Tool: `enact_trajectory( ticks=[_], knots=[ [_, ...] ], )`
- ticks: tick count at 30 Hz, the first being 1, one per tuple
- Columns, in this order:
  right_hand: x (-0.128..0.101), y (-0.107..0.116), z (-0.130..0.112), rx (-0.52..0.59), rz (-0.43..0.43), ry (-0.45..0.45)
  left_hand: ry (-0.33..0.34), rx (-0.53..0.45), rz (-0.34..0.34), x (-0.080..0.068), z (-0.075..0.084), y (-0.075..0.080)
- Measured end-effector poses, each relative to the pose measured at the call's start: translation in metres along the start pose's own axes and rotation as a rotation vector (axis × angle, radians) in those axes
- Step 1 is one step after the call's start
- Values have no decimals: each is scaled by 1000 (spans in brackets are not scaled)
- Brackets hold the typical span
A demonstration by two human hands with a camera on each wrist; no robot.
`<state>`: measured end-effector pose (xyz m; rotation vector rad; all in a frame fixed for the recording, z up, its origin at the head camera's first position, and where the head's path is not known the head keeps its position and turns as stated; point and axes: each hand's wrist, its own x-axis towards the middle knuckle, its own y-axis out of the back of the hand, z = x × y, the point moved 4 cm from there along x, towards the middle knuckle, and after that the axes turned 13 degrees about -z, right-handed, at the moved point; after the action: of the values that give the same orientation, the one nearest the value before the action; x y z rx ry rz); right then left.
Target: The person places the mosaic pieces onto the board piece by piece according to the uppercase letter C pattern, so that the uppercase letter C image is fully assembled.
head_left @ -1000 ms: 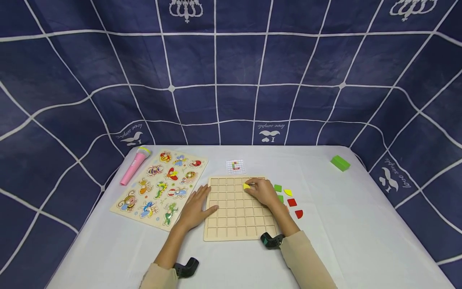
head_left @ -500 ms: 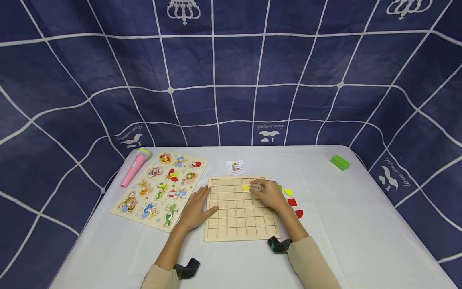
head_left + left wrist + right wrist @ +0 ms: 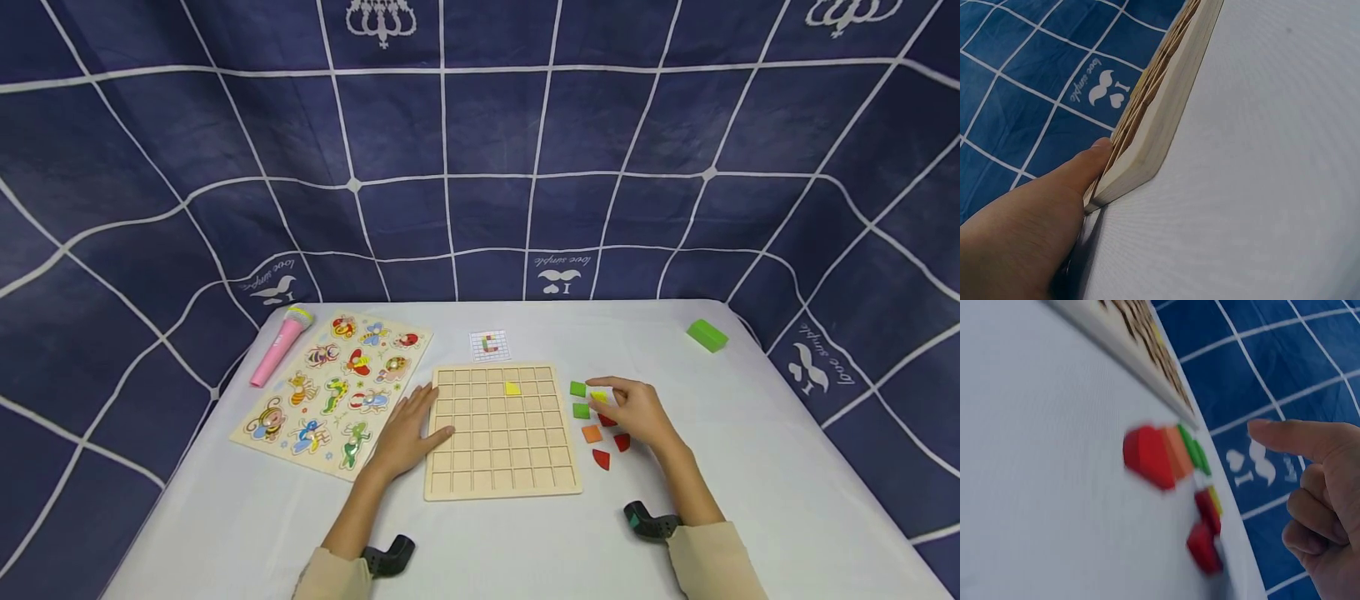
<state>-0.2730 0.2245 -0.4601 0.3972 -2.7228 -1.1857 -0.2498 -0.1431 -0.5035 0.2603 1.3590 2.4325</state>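
A pale wooden grid board (image 3: 491,433) lies flat in the middle of the table. My left hand (image 3: 402,435) rests along its left edge with fingers extended and the thumb on top, as the left wrist view confirms. One small yellow piece (image 3: 512,388), apparently with a curved side, sits in an upper cell. To the right of the board, my right hand (image 3: 637,412) hovers over loose pieces, thumb and index finger apart around another yellow piece (image 3: 597,397). Nothing shows between those fingers in the right wrist view; the other fingers are curled.
Beside the board lie green squares (image 3: 581,411), an orange square (image 3: 592,433) and several red pieces (image 3: 602,459). A printed pattern card (image 3: 491,345) is behind it. Leftward are an insect puzzle (image 3: 337,392) and pink toy microphone (image 3: 281,346); a green block (image 3: 707,336) stands far right.
My right hand has let go of the yellow piece in the upper cell and moved right to the loose pieces. The left hand has stayed at the board's edge.
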Motion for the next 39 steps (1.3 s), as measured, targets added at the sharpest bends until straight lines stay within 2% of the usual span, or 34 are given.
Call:
enact_trajectory(
  ticks=[5, 10, 18, 24, 31, 39],
  knots=[
    [-15, 4, 27, 32, -39, -69, 10, 1, -1, 0, 0, 0],
    [-19, 2, 46, 0, -94, -116, 5, -8, 6, 0, 2, 1],
    [-20, 1, 48, -38, -116, -114, 12, 1, 0, 0, 2, 2],
    [-20, 0, 49, -68, -80, -79, 9, -2, -9, -1, 1, 2],
    [-12, 3, 33, -45, 7, 9, 4, -11, 6, -2, 3, 2],
    [17, -9, -11, -39, 24, 62, 8, -5, -2, 0, 0, 2]
  ],
)
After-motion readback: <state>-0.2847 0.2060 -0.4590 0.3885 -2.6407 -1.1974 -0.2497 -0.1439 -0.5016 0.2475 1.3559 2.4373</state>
